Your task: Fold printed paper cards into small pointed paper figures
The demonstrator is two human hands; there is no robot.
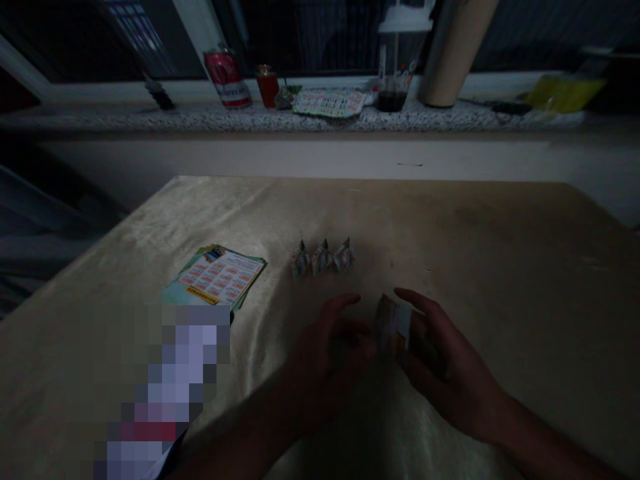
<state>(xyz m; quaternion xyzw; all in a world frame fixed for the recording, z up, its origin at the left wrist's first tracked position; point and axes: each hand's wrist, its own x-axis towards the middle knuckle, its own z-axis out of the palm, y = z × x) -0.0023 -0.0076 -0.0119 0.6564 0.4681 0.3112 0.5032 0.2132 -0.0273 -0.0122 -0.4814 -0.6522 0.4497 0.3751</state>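
Observation:
A small folded paper card [394, 327] with printed faces stands in the dim light between my hands. My right hand [450, 363] has its thumb and fingers closed about the card's right side. To the left of the card, my left hand [325, 350] has its thumb and fingers apart, with its fingertips close to the card; whether they touch it is too dark to tell. Beyond my hands, three small folded paper pieces [323, 259] with pointed tops stand in a row. A stack of printed scratch cards [220, 275] lies to the left.
The tan tabletop [450, 220] ends at a wall below a granite windowsill [185, 120]. On the sill are a red can [227, 79], a small orange-red bottle [268, 87], a lidded plastic cup [395, 73] and a tall tan cylinder [457, 53]. Pixelation hides something front left.

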